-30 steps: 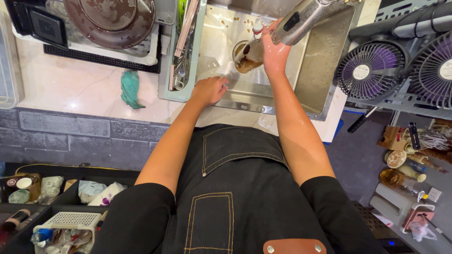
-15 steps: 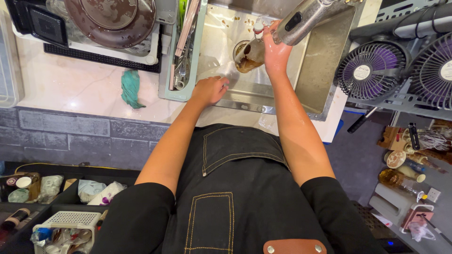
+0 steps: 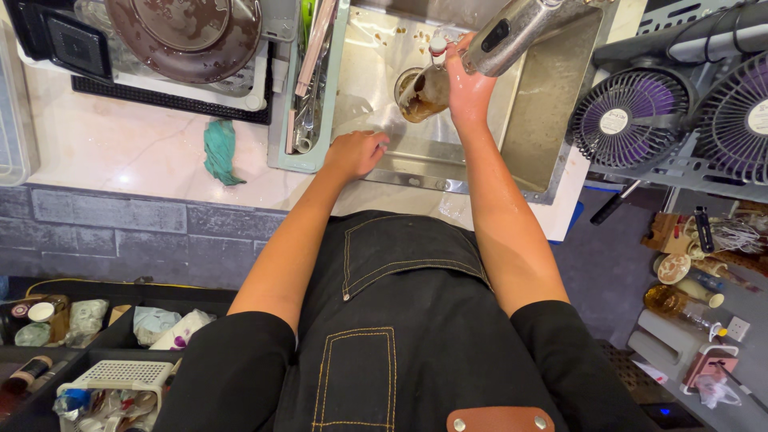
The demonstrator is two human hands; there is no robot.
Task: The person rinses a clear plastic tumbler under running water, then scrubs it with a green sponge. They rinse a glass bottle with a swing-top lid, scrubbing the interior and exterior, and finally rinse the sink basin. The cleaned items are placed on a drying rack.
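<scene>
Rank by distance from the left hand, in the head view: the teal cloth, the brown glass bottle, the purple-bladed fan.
1. Brown glass bottle, in the sink, just right of the left hand.
2. Teal cloth, on the counter to its left.
3. Purple-bladed fan, far right.

Single head view, looking steeply down, close over the steel sink (image 3: pixel 552 120); no second view.

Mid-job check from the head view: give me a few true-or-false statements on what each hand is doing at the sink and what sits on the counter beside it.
1. The right hand holds a glass bottle over the sink. True.
2. The left hand grips the faucet. False: it rests at the sink's front edge, holding nothing.
3. A teal cloth lies on the counter. True.
4. The bottle is full of clear water. False: it shows brownish contents.
5. The round pan sits inside the sink. False: it is on the rack on the counter.
</scene>
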